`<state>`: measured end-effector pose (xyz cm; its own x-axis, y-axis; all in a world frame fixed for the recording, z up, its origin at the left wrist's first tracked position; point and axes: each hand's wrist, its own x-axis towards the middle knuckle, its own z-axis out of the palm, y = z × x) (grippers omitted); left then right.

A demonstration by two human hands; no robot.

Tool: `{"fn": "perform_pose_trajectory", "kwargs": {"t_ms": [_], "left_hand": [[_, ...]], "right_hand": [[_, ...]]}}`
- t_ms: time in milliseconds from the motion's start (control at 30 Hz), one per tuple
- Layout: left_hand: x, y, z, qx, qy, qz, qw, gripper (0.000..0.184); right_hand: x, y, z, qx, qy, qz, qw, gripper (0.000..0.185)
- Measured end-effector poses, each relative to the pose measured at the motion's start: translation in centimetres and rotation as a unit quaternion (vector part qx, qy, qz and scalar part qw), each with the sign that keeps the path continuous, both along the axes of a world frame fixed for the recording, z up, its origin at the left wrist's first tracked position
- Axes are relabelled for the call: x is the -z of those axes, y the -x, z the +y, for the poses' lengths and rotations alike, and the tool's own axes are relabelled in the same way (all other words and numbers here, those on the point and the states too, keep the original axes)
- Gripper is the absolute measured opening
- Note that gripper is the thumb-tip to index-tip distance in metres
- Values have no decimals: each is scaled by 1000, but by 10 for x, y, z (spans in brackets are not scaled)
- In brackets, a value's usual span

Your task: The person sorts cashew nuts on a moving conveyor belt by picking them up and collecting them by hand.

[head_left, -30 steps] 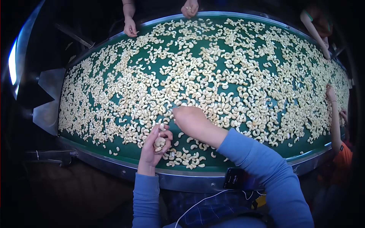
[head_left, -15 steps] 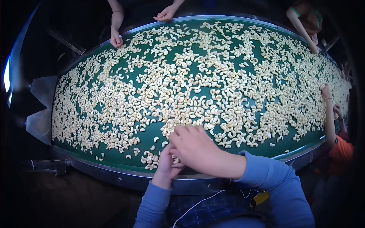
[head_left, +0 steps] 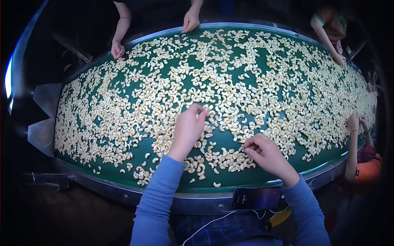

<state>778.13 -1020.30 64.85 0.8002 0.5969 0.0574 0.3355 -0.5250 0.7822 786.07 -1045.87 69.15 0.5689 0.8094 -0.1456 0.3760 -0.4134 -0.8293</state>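
Note:
Many pale cashew nuts (head_left: pixel 160 92) lie spread over a green belt (head_left: pixel 172 180). My left hand (head_left: pixel 189 127) reaches over the middle of them, thumb and fingers pinched together at the tips; whatever is between them is too small to name. To its right, my right hand (head_left: pixel 267 155) is low over the nuts near the front edge. Its thumb and index finger are close together around something small that I cannot make out. A loose cluster of nuts lies between my two hands.
A phone (head_left: pixel 257 198) with a white cable lies at the front metal rim (head_left: pixel 164 199). Across the belt are a co-worker's hands (head_left: pixel 191 19) and another person's arm (head_left: pixel 328 39). More co-workers' hands (head_left: pixel 353 123) are at the right. Metal chutes (head_left: pixel 41 135) stand at the left end.
My hands, together at the front half a second ago, have parted: the left went forward over the nuts, the right moved to the right. The nuts have shifted on the belt, and the phone shows again.

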Motion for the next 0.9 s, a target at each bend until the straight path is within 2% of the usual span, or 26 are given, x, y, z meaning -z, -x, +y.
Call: {"fn": "perform_pose_trajectory", "kwargs": {"t_ms": [33,133,233,267,300,367,400,433,500,600,667,700,733,767,800,833,867,900], "left_hand": [[5,-8,-1,-2,-186,33,982,23],[13,-16,-5,16,-268,65,961,22],[-11,-11,-19,33,-67,84,994,22],[-16,-7,-35,53,-4,22,998,22],[-20,-4,-58,35,49,-18,998,20],[-36,1,-113,8,107,-148,983,17],[-39,5,-136,18,67,-174,982,12],[-29,6,-151,48,55,-171,983,10],[-29,3,-172,138,-112,-159,971,12],[-34,0,-175,191,-79,-203,957,14],[-38,-6,-142,107,-171,-226,953,12],[-32,-13,-119,8,-199,-235,951,7],[-29,-17,-87,-60,-197,-197,958,7],[-16,-19,-49,-89,-236,-172,952,6],[-2,-17,-16,-107,-287,-150,940,7],[6,-16,7,-116,-323,-122,931,8],[19,-12,30,-98,-348,-60,930,9],[35,-10,49,-74,-317,-64,943,10]], "right_hand": [[-2,-3,-3,-10,1,3,1000,12],[-5,-10,-8,-37,-10,17,999,13],[10,-12,-12,-11,-44,115,992,17],[21,-9,-11,22,-75,266,961,26],[21,-5,-9,71,-124,402,904,29],[17,8,-3,166,-202,641,722,34],[15,11,-5,158,-202,692,675,38],[29,18,-4,209,-235,708,632,36],[31,25,-9,246,-311,682,615,32],[11,17,-24,320,-301,705,557,24],[28,5,-53,278,-343,788,429,19],[36,-3,-69,253,-362,822,359,18],[21,-9,-85,269,-351,816,372,19],[13,-15,-108,266,-347,801,409,19],[6,-21,-132,276,-344,799,409,21],[-1,-26,-159,285,-335,784,437,23],[-4,-29,-190,253,-361,782,441,27],[-10,-31,-221,275,-359,764,461,29]]}}
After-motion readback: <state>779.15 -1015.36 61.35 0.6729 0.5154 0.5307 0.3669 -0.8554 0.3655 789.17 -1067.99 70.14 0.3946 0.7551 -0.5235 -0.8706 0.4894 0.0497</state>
